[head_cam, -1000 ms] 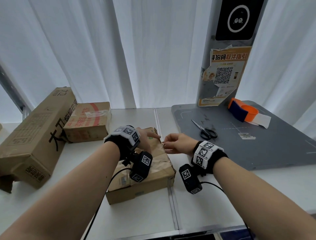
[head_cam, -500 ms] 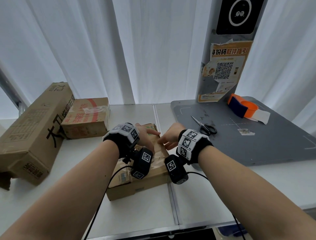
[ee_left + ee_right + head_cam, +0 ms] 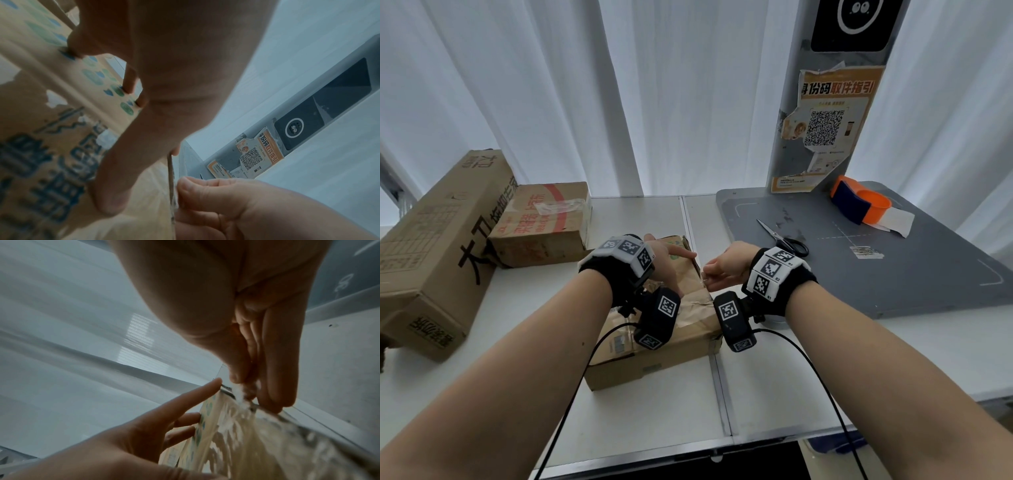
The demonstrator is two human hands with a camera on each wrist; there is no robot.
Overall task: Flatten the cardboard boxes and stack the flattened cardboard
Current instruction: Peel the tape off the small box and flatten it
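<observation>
A small brown cardboard box (image 3: 654, 346) with crumpled clear tape on top lies at the table's centre. My left hand (image 3: 671, 263) rests on its top with straight, spread fingers, fingertips (image 3: 72, 50) pressing the printed cardboard (image 3: 51, 129). My right hand (image 3: 717, 270) is at the box's right top edge, where thumb and fingers pinch a strip of clear tape (image 3: 240, 392). In the right wrist view the left hand's index finger (image 3: 195, 395) points at that same corner. Two more closed boxes stand at the left: a long one (image 3: 438, 253) and a red-printed one (image 3: 541, 222).
A grey mat (image 3: 876, 284) covers the table's right side, with scissors (image 3: 787, 240), an orange tape roll (image 3: 859, 202) and a paper slip on it. A post with a QR poster (image 3: 825, 130) rises behind. White curtains hang at the back.
My right hand has shifted a little left onto the box's right edge and pinches the tape there. The left hand has stayed on the box top.
</observation>
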